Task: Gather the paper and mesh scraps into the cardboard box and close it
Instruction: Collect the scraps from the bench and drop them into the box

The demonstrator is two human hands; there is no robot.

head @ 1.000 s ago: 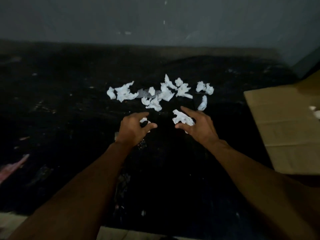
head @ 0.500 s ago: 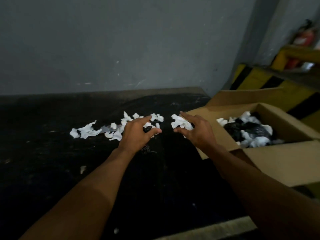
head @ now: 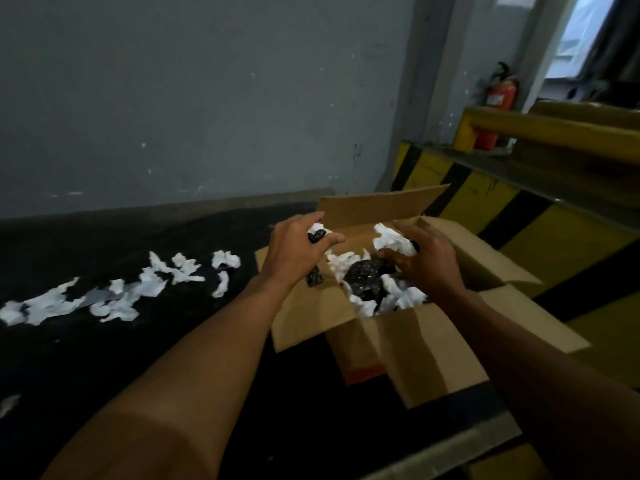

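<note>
Holds both loads over the open cardboard box (head: 408,344), evidently for dropping: left hand (head: 298,251) fingers clamped on paper-and-mesh scrap (head: 317,234), right hand (head: 427,263) curled round paper wad (head: 393,241). Leaves further paper scraps (head: 114,301) on dark table (head: 104,362).

Left hand (head: 297,251) and right hand (head: 427,266), fingers curled.

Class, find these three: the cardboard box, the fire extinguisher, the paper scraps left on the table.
cardboard box (head: 415,341): head view, near hanging flap.
fire extinguisher (head: 500,97): head view, red body.
paper scraps (head: 117,310): head view, white piece on table.
</note>
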